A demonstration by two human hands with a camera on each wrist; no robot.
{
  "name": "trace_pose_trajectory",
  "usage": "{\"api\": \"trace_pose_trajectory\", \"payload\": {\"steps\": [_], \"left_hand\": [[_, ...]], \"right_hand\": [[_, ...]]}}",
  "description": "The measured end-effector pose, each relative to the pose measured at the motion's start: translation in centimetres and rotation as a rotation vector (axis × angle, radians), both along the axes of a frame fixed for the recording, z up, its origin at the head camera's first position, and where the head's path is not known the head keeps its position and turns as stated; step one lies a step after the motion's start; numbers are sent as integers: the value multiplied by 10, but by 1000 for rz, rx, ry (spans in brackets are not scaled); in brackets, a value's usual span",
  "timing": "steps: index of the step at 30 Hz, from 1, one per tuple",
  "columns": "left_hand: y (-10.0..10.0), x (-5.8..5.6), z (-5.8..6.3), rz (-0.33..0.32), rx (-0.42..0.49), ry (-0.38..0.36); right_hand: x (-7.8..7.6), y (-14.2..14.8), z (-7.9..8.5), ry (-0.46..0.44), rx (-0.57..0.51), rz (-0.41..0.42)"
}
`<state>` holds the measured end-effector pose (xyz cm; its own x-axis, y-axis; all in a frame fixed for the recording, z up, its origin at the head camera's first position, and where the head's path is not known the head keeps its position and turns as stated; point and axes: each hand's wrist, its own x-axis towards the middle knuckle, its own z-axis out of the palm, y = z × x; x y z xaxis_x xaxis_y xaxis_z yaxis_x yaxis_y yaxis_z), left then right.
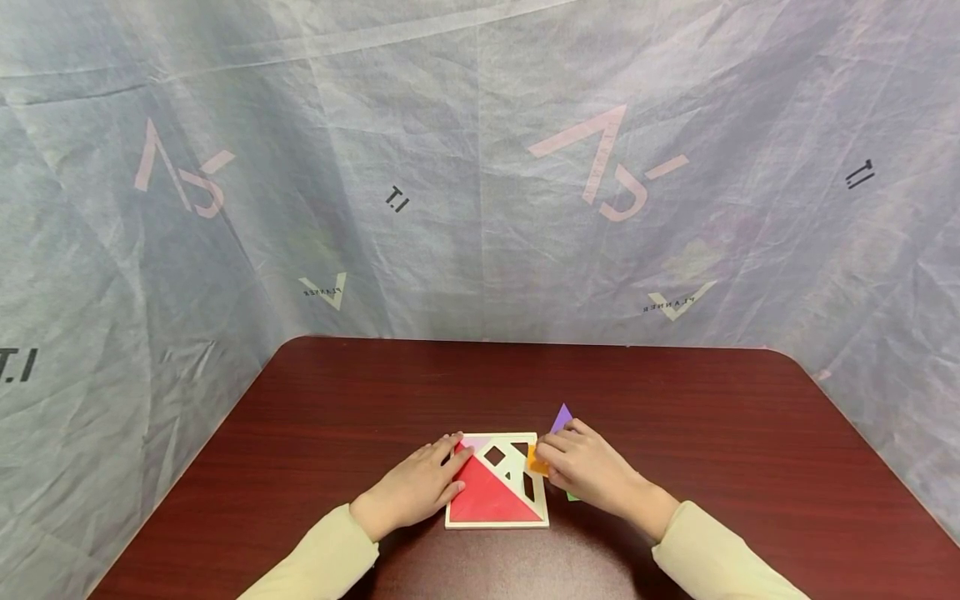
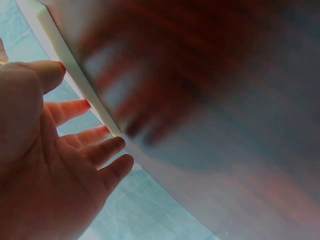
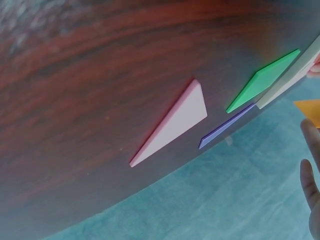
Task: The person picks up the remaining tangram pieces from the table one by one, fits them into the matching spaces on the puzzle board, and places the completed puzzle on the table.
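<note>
A white tangram board (image 1: pixel 491 525) lies on the table, with a large red triangle (image 1: pixel 487 496) in its lower left and a pale pink piece (image 1: pixel 474 440) at the top left corner. My left hand (image 1: pixel 418 486) rests on the board's left side, fingers extended; in the left wrist view, the fingertips (image 2: pixel 102 131) are at its edge. Over the right edge, my right hand (image 1: pixel 592 471) pinches an orange tangram piece (image 1: pixel 536 462). That orange piece also shows at the right border of the right wrist view, by the fingers (image 3: pixel 309 140).
Right of the board lie a purple triangle (image 1: pixel 561 418) and a green parallelogram (image 3: pixel 264 80), mostly covered by my right hand in the head view. A pink triangle (image 3: pixel 172 122) lies beside them. A grey printed curtain (image 1: pixel 480 167) hangs behind the dark red table (image 1: pixel 360 392).
</note>
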<state>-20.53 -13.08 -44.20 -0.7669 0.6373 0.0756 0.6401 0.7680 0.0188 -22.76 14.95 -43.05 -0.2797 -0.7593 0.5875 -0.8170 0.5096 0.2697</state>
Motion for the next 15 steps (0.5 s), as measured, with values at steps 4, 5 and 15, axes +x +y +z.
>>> {"api": "trace_pose_trajectory", "payload": {"steps": [4,5,15], "left_hand": [[0,0,0,1,-1,1],[0,0,0,1,-1,-1],[-1,-1,-1,0,-1,-7]], "right_hand": [[0,-1,-1,0,-4,16],[0,-1,-1,-2,-5,21],[1,-4,-4,5,-13,61]]}}
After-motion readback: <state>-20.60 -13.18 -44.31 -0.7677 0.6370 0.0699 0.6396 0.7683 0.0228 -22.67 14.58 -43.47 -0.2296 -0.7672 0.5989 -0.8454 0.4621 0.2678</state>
